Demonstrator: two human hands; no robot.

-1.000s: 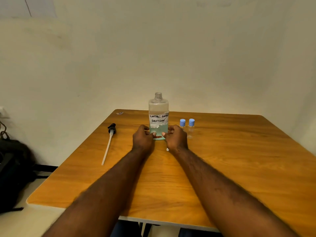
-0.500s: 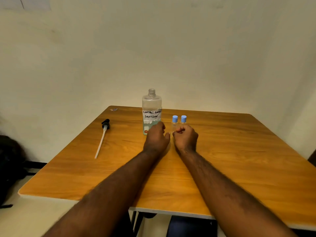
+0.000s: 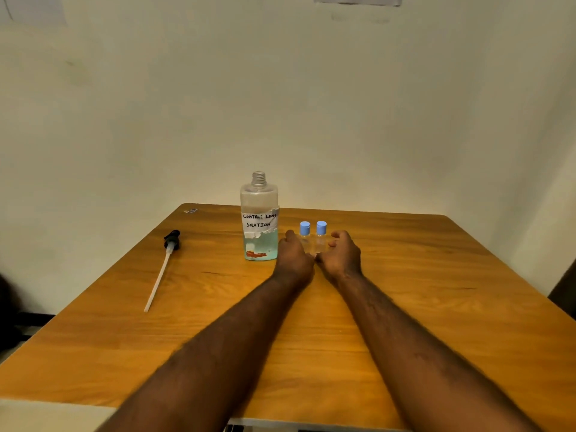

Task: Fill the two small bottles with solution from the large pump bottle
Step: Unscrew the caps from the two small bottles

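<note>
The large clear bottle (image 3: 259, 226) labelled "contact lens solution" stands uncapped at the table's far middle, with a little bluish liquid at its bottom. Its black pump head with a long white tube (image 3: 162, 266) lies flat to the left. Two small clear bottles with blue caps, the left one (image 3: 304, 233) and the right one (image 3: 321, 232), stand side by side just right of the large bottle. My left hand (image 3: 294, 257) and my right hand (image 3: 343, 255) cup the pair from either side, fingers curled and apart. Whether they grip the bottles is unclear.
The wooden table (image 3: 436, 307) has its far edge against a plain wall. A small metal scrap (image 3: 190, 211) lies at the far left corner. A dark bag (image 3: 7, 307) sits on the floor to the left.
Both hands moved right from the large bottle's base to the two small bottles and spread around them. The camera view shifted slightly. The bottles have not moved.
</note>
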